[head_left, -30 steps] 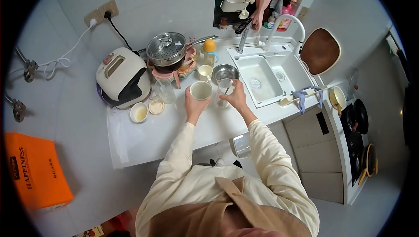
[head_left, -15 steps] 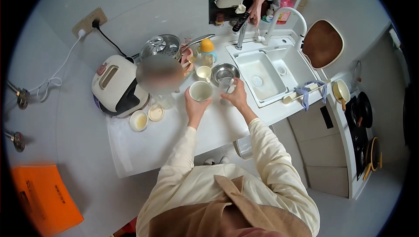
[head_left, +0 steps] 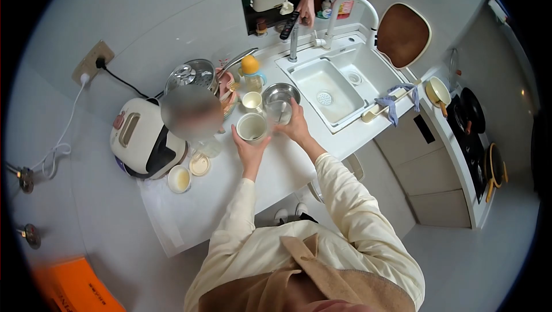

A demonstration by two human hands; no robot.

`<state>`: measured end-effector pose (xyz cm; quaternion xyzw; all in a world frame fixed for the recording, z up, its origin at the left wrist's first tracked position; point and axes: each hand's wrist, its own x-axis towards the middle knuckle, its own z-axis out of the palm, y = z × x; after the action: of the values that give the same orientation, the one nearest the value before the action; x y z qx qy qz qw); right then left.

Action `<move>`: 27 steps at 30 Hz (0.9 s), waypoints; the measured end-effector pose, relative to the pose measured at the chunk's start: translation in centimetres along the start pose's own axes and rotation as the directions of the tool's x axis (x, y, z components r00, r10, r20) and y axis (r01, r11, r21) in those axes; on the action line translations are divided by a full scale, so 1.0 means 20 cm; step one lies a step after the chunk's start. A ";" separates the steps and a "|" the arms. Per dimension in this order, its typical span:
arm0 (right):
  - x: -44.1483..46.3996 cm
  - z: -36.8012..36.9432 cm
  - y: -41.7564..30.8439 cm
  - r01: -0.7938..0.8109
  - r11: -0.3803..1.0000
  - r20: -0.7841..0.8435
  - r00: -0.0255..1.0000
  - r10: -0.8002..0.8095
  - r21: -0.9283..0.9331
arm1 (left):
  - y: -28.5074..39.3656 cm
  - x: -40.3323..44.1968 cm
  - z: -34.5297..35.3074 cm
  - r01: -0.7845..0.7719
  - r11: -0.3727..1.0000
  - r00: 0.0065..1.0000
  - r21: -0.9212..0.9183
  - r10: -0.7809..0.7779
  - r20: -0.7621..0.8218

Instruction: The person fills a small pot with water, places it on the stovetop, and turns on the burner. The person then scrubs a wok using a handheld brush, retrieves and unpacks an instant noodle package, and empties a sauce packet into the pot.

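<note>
Holding a pale cup (head_left: 252,127) in my left hand (head_left: 250,150)
My right hand (head_left: 295,123) grips a clear cup (head_left: 279,113) just beside it, over the worktop (head_left: 230,200), near the metal bowl (head_left: 282,95).

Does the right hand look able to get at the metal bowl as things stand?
Probably not to grasp it: the right hand is taken up with a clear cup. The metal bowl sits just beyond, seemingly within reach once that hand is free.
</note>
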<state>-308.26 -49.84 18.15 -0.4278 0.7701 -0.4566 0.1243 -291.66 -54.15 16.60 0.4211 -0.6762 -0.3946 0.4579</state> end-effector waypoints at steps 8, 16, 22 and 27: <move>-0.29 -0.61 0.31 0.125 0.985 -0.252 0.963 -0.092 0.121 | 0.04 -0.25 -0.06 -0.147 0.980 0.975 0.137 0.167 -0.149; -1.15 -1.64 1.10 -0.315 0.804 -0.494 0.659 0.567 0.504 | 0.53 -0.71 0.59 -0.242 0.952 0.924 -0.190 0.286 0.254; -1.74 -2.38 1.44 -0.384 0.487 -0.260 0.510 0.820 0.784 | 0.86 -1.12 1.43 0.240 0.843 0.792 -0.482 0.118 0.600; -1.92 -3.01 1.49 -0.266 0.381 -0.205 0.512 0.834 0.886 | 1.11 -1.41 2.04 0.526 0.773 0.506 -0.354 0.051 0.861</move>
<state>-336.46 22.24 19.61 0.1599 0.5889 -0.7712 0.1813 -328.68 -14.38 17.92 0.1147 -0.5858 -0.7931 0.1210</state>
